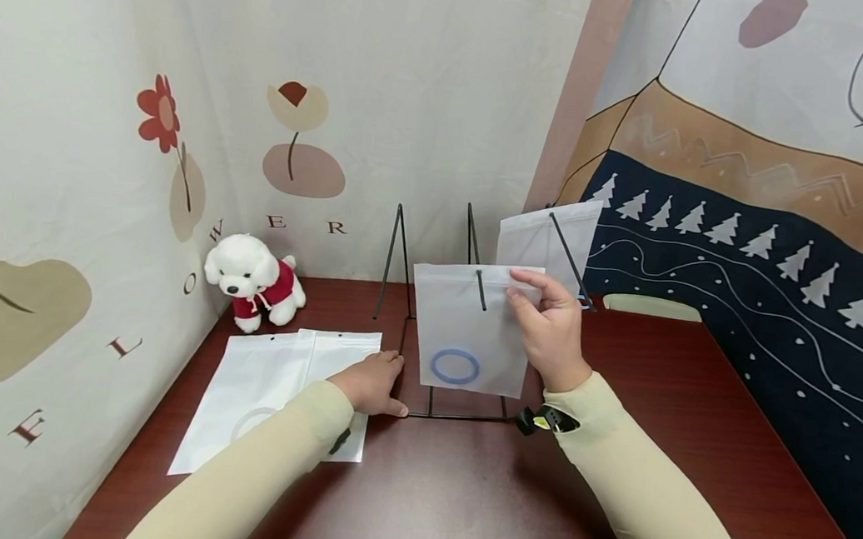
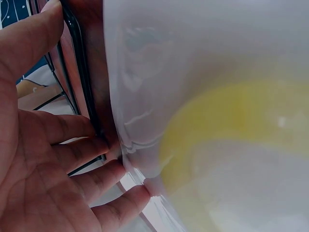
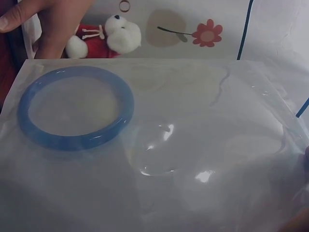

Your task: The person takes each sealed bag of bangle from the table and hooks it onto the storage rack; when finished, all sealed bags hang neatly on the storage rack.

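Observation:
My right hand [image 1: 551, 328] pinches the top right corner of a translucent zip bag [image 1: 465, 322]. A blue ring [image 3: 75, 108] shows in the bag's lower part. The bag's top edge is at a prong of a black wire display rack [image 1: 459, 417], and the prong's tip sticks out in front of it. My left hand [image 1: 369, 382] rests at the rack's lower left corner, fingers spread and fairly straight. Its thumb touches the black wire in the left wrist view. Beside that hand lie overlapping zip bags [image 1: 266, 375]; a yellow ring [image 2: 212, 111] shows through one close up.
Another translucent bag [image 1: 524, 234] hangs on a prong at the rack's right. A white plush dog [image 1: 240, 263] in a red top sits at the back left of the brown table [image 1: 461, 497]. Printed cloth [image 1: 429, 94] rises behind the table.

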Action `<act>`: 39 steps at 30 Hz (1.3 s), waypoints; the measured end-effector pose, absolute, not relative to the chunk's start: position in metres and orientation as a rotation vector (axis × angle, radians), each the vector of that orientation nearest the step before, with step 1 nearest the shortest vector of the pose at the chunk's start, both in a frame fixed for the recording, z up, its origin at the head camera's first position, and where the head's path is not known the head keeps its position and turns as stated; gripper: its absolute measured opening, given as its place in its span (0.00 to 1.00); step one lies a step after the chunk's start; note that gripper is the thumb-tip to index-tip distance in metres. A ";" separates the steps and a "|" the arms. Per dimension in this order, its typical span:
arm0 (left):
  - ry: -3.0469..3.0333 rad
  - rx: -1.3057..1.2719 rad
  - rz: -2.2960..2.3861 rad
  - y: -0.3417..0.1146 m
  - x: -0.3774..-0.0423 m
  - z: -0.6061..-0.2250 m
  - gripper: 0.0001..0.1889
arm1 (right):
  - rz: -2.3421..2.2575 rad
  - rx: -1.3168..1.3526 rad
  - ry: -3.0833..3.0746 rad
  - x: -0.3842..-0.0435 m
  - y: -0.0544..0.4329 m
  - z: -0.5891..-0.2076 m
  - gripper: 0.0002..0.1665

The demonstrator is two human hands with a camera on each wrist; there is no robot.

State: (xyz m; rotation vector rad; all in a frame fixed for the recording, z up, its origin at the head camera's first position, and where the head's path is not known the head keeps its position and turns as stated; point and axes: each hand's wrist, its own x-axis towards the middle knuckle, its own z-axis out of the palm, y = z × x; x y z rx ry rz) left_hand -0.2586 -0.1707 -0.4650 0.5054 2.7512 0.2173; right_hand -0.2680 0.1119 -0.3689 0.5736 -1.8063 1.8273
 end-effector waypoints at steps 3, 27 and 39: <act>2.756 0.506 0.219 -0.171 -0.258 -0.466 0.50 | 1.825 0.569 -1.814 -0.271 0.111 -0.369 0.15; 2.759 0.486 0.219 -0.169 -0.257 -0.462 0.51 | 1.760 0.567 -1.843 -0.299 0.107 -0.365 0.16; 2.757 0.488 0.210 -0.169 -0.258 -0.465 0.51 | 1.799 0.566 -1.851 -0.312 0.104 -0.362 0.16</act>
